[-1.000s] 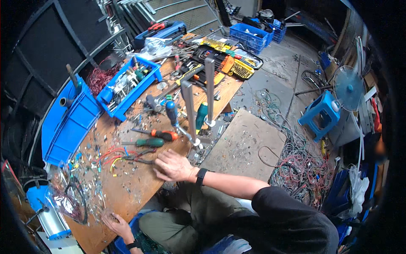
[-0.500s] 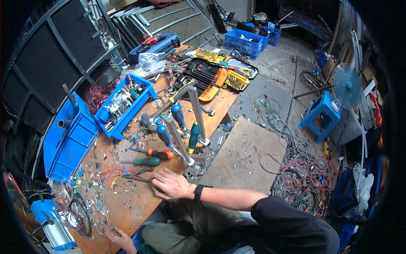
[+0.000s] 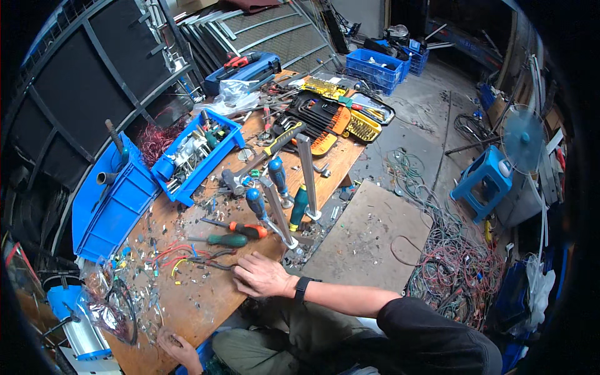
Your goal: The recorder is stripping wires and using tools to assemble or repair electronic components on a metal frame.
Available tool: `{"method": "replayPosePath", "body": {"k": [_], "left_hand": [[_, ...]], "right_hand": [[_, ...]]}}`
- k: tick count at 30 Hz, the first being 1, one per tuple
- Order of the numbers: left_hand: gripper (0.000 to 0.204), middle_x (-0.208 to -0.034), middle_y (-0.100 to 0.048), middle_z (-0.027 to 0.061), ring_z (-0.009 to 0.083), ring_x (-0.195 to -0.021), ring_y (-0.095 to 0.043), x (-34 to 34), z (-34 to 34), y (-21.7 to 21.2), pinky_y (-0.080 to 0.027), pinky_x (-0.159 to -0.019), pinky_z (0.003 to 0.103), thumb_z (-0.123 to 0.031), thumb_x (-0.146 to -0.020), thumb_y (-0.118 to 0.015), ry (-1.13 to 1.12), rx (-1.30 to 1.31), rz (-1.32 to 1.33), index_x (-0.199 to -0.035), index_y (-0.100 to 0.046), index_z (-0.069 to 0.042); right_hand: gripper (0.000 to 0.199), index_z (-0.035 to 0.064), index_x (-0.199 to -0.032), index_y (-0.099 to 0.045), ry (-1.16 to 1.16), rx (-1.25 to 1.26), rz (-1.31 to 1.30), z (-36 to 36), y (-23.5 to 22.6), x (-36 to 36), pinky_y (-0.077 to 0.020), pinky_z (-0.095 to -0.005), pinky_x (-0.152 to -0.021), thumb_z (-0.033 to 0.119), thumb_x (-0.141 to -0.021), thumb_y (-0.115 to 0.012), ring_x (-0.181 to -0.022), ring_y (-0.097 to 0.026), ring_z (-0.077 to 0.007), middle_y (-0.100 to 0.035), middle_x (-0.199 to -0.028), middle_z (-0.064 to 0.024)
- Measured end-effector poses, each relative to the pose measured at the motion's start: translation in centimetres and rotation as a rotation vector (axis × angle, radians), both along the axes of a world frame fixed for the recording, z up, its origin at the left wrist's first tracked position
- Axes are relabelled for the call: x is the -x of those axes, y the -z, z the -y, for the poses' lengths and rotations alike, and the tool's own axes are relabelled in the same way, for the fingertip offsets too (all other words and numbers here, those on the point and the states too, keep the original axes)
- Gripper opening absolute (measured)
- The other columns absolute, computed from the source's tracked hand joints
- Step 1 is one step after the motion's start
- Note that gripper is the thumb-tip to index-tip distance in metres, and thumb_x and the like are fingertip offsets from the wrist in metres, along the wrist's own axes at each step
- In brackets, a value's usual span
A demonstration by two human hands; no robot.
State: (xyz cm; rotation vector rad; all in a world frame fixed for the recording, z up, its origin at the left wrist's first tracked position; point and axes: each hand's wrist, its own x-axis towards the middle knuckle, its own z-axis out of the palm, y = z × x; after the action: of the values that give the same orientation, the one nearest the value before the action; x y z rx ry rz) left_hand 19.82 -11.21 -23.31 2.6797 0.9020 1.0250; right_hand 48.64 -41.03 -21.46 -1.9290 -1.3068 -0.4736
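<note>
My right hand [image 3: 262,275] rests palm down on the near edge of the wooden table [image 3: 203,300], its fingers slightly bent and apart, with nothing seen in it. Just beyond its fingertips lies a loose bunch of red, yellow and black wires [image 3: 187,257]. A green-handled screwdriver [image 3: 227,240] and an orange-and-black-handled screwdriver [image 3: 249,230] lie farther in. My left hand [image 3: 179,351] lies at the table's lower left edge, fingers loosely curved and partly hidden; nothing shows in it. Two upright metal bars [image 3: 275,209] stand at the right edge beside blue-handled tools [image 3: 255,201].
A hammer [image 3: 262,156], hex key set [image 3: 317,119] and blue parts bin [image 3: 199,159] lie farther back. Another blue bin [image 3: 112,206] stands left. Tangled wires [image 3: 450,269], a blue stool [image 3: 481,181] and a fan [image 3: 524,139] are on the right. Scraps litter the tabletop.
The whole view has shifted slightly, so things appear a little farther right and lower. Both hands stay in about the same places on the table.
</note>
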Motion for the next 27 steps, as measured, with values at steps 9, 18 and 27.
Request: {"method": "replayPosePath", "body": {"k": [9, 18, 27], "left_hand": [[0.020, -0.128, -0.062, 0.0276, 0.0478, -0.126, -0.055, -0.1, -0.4, 0.2, -0.039, -0.113, 0.057, -0.009, -0.100, -0.054, 0.047, -0.003, 0.056, -0.109, -0.058, 0.009], [0.026, -0.132, -0.061, 0.0261, 0.0463, -0.129, -0.054, -0.6, 0.3, -0.3, -0.038, -0.115, 0.058, -0.012, -0.099, -0.055, 0.022, 0.039, 0.026, -0.114, -0.060, 0.009], [0.031, -0.134, -0.060, 0.0262, 0.0468, -0.129, -0.053, -0.6, 0.3, -0.8, -0.036, -0.117, 0.058, -0.013, -0.100, -0.054, 0.007, -0.025, -0.043, -0.120, -0.060, 0.009]], "right_hand": [[0.026, 0.0055, -0.103, -0.058, -0.003, -0.022, 0.005, -0.2, 0.0, -0.2, -0.0498, -0.0438, -0.084, 0.026, -0.094, -0.072, -0.093, -0.060, -0.0325, -0.057, -0.097, -0.0133], [0.029, 0.0036, -0.108, -0.060, -0.097, -0.181, -0.056, 1.7, -0.7, 0.2, -0.0506, -0.0471, -0.085, 0.024, -0.095, -0.074, -0.096, -0.059, -0.0374, -0.056, -0.100, -0.0166], [0.017, 0.0037, -0.105, -0.067, -0.020, -0.211, -0.185, 17.4, -3.4, -0.3, -0.0530, -0.0426, -0.078, 0.011, -0.091, -0.075, -0.086, -0.063, -0.0317, -0.064, -0.094, -0.0121]]}}
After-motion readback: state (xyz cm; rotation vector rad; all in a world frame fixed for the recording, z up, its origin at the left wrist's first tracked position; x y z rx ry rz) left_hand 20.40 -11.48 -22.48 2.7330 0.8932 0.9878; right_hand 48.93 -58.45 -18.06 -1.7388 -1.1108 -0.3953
